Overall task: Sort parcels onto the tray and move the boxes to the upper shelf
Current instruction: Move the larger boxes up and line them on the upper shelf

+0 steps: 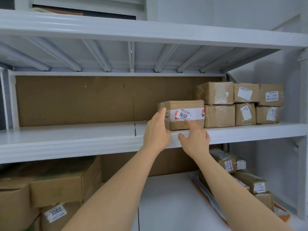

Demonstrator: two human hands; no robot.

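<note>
While both hands touch it, the box sits shelved.

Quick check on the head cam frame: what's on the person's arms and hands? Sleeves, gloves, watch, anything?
Nothing visible. The left hand and right hand are bare, with no gloves, rings or markings showing. Both forearms are uncovered as far as the bottom edge of the frame: no sleeve, watch or wristband in view. Anything worn higher up lies out of shot.
</note>
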